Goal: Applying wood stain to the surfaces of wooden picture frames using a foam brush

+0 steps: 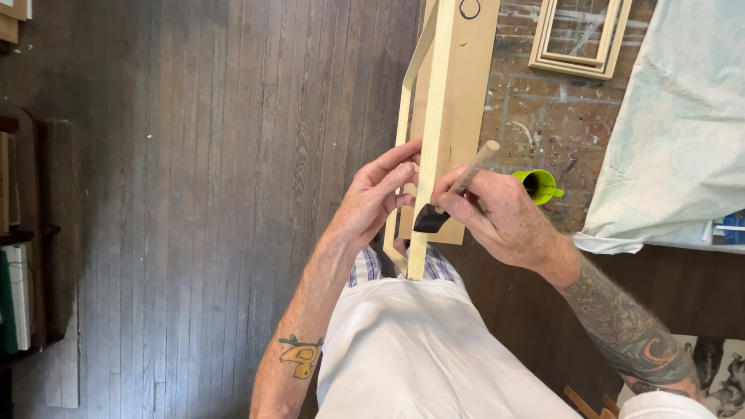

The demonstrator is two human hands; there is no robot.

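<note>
— Pale, bare wood: is that a frame (446, 101) the person is working on?

— Yes, a long, unpainted wooden frame, standing on edge and tilting away from the body, its near end resting against the white apron (419, 349) at the waist.

— What is the left hand (376, 198) doing?

— It is steadying the frame from the left side, fingers curled round the thin outer strip and fingertips pressing on the broad face.

— And the right hand (497, 217)?

— It is pinching a foam brush (458, 190) between thumb and fingers, closed tight on the light wooden handle. The black foam tip is touching the frame's face near its lower end.

— Anything close by?

— A lime-green cup (538, 186) is sitting just beyond the right hand, on a paint-spattered board (543, 101). A second small frame (580, 35) is lying at the far edge of that board, and a pale sheet (675, 124) is draping over the right side. Dark floorboards (209, 194) are running underneath, with a shelf (19, 233) at the left edge.
</note>
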